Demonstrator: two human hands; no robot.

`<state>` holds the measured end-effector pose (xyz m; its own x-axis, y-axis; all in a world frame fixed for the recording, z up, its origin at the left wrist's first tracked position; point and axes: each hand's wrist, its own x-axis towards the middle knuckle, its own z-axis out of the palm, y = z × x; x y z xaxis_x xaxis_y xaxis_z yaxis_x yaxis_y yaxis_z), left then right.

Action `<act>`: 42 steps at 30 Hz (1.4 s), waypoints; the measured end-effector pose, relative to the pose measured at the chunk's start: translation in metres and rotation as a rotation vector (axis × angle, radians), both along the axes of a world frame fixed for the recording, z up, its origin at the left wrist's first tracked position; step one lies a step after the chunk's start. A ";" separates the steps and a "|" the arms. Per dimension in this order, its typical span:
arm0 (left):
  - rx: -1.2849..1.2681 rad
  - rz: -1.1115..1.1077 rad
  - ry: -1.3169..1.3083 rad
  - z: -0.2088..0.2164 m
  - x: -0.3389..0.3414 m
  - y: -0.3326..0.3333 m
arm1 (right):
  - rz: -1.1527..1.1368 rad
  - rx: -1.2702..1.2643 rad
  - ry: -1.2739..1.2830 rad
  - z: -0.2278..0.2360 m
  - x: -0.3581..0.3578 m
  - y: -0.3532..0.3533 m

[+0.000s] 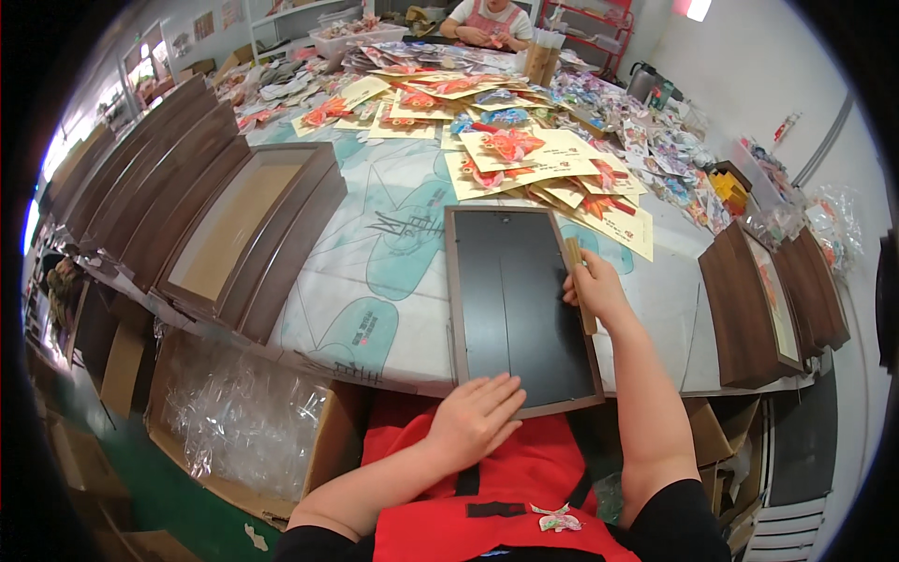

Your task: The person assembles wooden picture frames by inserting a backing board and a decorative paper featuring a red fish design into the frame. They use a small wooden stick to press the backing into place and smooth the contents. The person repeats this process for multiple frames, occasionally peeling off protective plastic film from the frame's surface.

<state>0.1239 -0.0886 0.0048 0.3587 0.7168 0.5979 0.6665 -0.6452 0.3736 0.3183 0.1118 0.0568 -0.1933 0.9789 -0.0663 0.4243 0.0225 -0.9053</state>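
In front of me on the table lies a brown picture frame (pixel 454 281) with its black backing board (pixel 501 290) facing up. A thin seam runs down the board's length. My left hand (pixel 478 420) rests flat on the frame's near end, fingers stretched out. At the frame's right side, my right hand (pixel 596 288) is closed around a narrow tan wooden strip (pixel 586 317), which stands along the right edge. Just beyond the far end are cream cards with red-orange fish-like decorations (pixel 510 145), lying in a loose pile.
Brown frames (pixel 253 225) stand in a row on the left; more frames (pixel 749 309) stand at the right. Below the table edge sits a cardboard box (pixel 323 440) of clear plastic wrap (pixel 243 403). Across the table, a person in a pink apron (pixel 492 26) handles something small.
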 end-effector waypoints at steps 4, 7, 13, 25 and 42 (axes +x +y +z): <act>0.001 -0.022 0.066 -0.002 0.016 -0.006 | -0.016 0.090 -0.429 -0.003 0.014 0.024; -0.008 -0.031 0.069 -0.003 0.015 -0.006 | -0.012 0.307 -0.564 -0.016 0.009 0.029; -0.015 -0.027 0.054 -0.002 0.016 -0.007 | 0.049 0.390 -0.786 -0.007 0.000 0.017; -0.017 -0.042 0.059 0.002 0.014 -0.005 | 0.077 0.312 -1.028 0.004 -0.036 -0.008; -0.022 -0.026 0.028 -0.001 0.018 -0.008 | 0.044 0.350 -0.973 0.000 0.024 -0.097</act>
<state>0.1416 -0.0969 0.0042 0.3936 0.7197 0.5719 0.6601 -0.6543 0.3691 0.3427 0.0151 0.0563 -0.2443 0.9668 0.0742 0.9614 0.2515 -0.1114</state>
